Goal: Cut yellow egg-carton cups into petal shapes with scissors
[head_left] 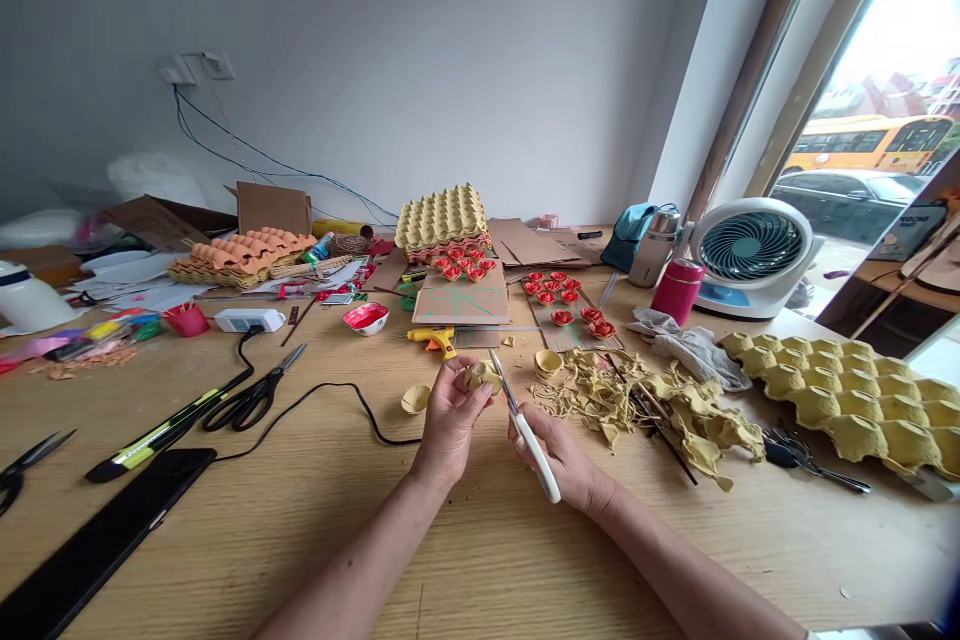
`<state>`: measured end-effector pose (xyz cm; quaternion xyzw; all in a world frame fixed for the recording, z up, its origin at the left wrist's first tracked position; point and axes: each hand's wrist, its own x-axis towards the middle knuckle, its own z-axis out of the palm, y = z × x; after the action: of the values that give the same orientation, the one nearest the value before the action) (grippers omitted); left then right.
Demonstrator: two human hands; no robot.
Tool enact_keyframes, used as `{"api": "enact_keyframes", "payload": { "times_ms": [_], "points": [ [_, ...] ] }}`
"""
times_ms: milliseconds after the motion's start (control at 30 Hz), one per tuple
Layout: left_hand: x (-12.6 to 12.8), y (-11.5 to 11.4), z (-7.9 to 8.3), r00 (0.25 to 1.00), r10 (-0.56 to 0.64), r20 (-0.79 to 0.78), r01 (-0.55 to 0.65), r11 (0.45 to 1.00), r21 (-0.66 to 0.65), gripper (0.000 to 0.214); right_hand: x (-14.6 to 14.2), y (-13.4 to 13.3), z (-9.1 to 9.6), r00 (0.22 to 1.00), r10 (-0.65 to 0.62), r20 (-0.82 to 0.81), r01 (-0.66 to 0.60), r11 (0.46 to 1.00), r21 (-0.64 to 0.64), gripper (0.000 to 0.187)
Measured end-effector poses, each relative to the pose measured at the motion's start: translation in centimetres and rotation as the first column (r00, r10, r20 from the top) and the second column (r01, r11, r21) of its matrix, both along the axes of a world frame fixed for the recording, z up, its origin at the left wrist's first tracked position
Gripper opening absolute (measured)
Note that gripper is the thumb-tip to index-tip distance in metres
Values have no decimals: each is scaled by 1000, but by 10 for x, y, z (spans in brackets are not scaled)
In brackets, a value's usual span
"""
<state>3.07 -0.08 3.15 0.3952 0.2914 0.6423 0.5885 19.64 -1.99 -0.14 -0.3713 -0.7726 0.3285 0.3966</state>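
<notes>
Between the fingers and thumb of my left hand [448, 425] is a small yellow egg-carton cup [482, 378]. My right hand [561, 452] grips white-handled scissors [534, 447], whose blades point up and away beside the cup. Whether the blades touch the cup I cannot tell. Left of my left hand lies another cut cup [415, 399]. Just beyond the hands are a yellow glue gun [435, 337] and a few nested cups [548, 362]. Yellow carton scraps [600, 395] are heaped to the right of my right hand.
Red paper flowers [562, 317] stand on cardboard at the back. A yellow egg tray [862, 390] lies right, near a fan [754, 255] and a pink bottle [678, 292]. On the left are black scissors [255, 395], a soldering-iron-like yellow-black tool [161, 432] and a black cord [367, 405].
</notes>
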Motion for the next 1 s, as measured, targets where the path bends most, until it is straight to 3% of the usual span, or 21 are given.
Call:
{"api": "enact_keyframes", "payload": {
  "times_ms": [367, 700, 1000],
  "points": [
    [0, -1, 2, 996, -36, 77, 41, 997, -62, 42, -1, -1, 1, 1000, -18, -12, 19, 1000, 24, 45],
    [-10, 7, 5, 997, -38, -65, 45, 994, 99, 36, -1, -1, 0, 1000, -16, -15, 16, 1000, -14, 41],
    [-18, 8, 15, 996, -34, -88, 38, 998, 55, 43, 1, 4, -8, 991, -54, -125, 43, 995, -90, 33]
  ]
}}
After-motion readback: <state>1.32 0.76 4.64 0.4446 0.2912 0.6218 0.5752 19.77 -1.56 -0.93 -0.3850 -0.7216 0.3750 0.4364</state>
